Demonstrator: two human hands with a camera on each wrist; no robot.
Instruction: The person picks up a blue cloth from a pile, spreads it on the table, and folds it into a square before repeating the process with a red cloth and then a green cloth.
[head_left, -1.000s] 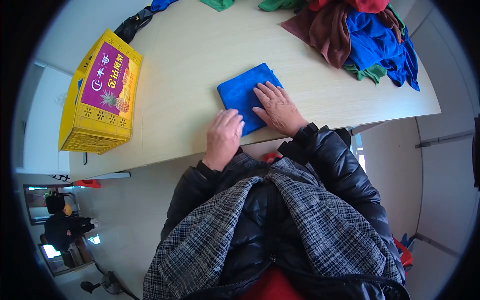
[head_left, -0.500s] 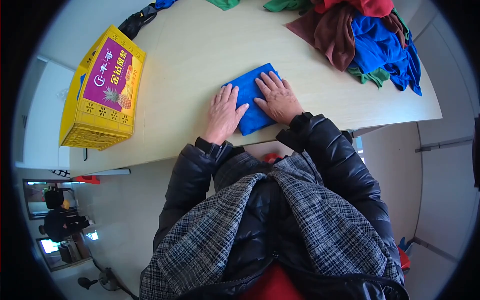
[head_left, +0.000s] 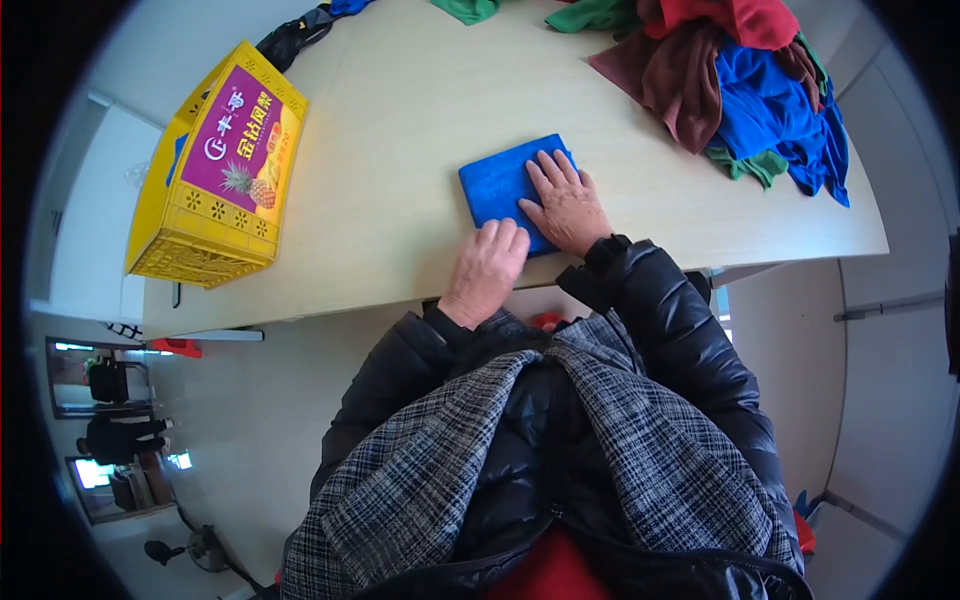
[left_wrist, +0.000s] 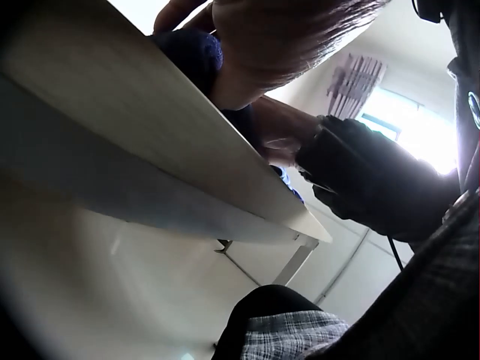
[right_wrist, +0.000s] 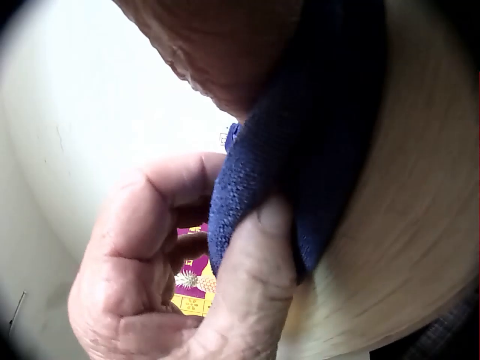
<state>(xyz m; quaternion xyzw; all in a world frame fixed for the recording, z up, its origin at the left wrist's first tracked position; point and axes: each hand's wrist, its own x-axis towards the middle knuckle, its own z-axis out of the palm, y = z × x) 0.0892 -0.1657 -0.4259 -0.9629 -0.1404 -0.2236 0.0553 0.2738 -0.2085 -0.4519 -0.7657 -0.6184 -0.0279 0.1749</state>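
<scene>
A folded blue cloth (head_left: 497,186) lies near the table's front edge in the head view. The left hand (head_left: 487,272) is at its near left corner with bent fingers. In the right wrist view that hand (right_wrist: 172,277) pinches the folded edge of the cloth (right_wrist: 255,172), its thumb in between the layers. The right hand (head_left: 568,209) rests flat on the right part of the cloth, fingers spread. The left wrist view shows the left hand (left_wrist: 277,45) over the dark blue cloth (left_wrist: 191,56) at the table edge.
A yellow crate (head_left: 215,235) with a pineapple label stands at the table's left. Brown, red, green and blue cloths (head_left: 765,100) are heaped at the back right. A black item (head_left: 295,38) lies behind the crate. Another person (head_left: 120,440) is in the left background.
The left hand lay spread on the cloth half a second ago; it has drawn back to the near corner and its fingers have bent to pinch the edge. The right hand stays on the cloth.
</scene>
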